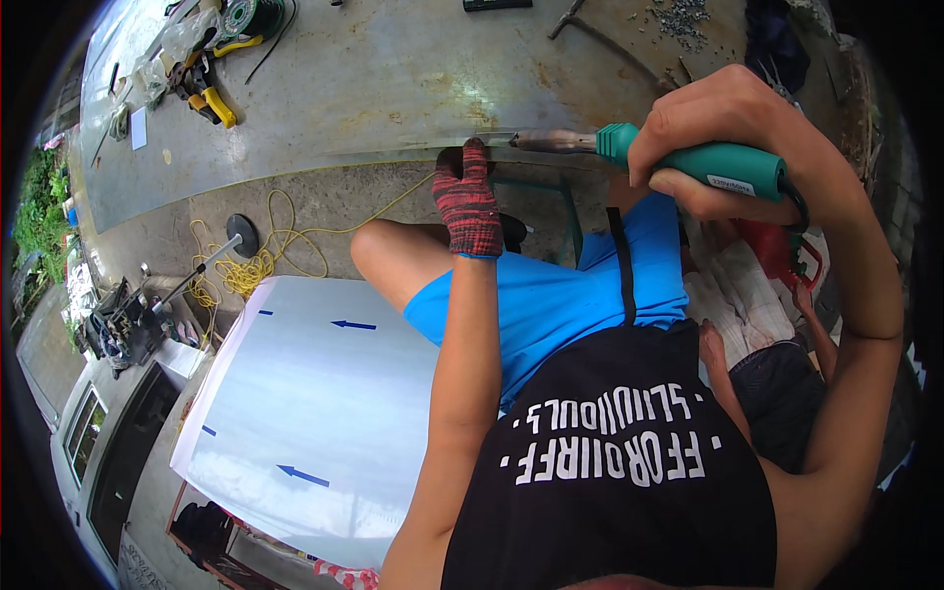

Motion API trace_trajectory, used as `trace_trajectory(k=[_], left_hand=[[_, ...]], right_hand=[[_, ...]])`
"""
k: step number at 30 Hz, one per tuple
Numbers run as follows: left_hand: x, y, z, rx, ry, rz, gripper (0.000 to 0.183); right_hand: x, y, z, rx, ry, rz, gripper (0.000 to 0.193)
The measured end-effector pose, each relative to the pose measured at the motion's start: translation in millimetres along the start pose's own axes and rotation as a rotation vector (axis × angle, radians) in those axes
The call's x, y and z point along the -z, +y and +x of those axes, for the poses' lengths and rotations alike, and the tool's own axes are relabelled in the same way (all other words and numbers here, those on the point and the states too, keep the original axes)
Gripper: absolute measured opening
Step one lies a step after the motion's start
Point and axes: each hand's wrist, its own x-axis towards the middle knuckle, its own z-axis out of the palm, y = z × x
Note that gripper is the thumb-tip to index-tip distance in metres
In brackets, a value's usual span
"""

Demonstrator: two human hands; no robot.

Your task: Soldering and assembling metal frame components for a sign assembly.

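Note:
In my right hand point(723, 143) is a green-handled soldering iron point(718, 169), my bare fingers closed around its grip. Its metal barrel points left along the near edge of a grey metal-topped table point(344, 98). My left hand point(468, 202) wears a red-and-black knit glove and is at that edge, close to the iron's tip. Its fingertips are drawn together there; what they pinch is too small to make out. A thin, pale strip point(497, 139) lies between the glove and the tip.
Yellow-handled pliers point(211, 103) and a wire spool point(246, 15) lie at the table's far left. A branched stick point(615, 49) and grey bits point(680, 20) are at far right. Yellow cord point(246, 275) coils on the floor beside a large pale sheet point(324, 393). Another person's hand point(711, 344) shows right.

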Motion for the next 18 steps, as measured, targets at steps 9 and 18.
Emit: trace_trajectory(k=[9, 18], left_hand=[[5.4, -7.2, 3.5, 0.01, -0.034, 0.063, 0.046], [0.4, -1.7, -0.3, -0.008, 0.017, 0.026, 0.036]], right_hand=[[0.0, 0.9, -3.6, -0.015, 0.038, -0.002, 0.019], [-0.5, 1.8, -6.1, 0.012, 0.066, 0.014, 0.019]])
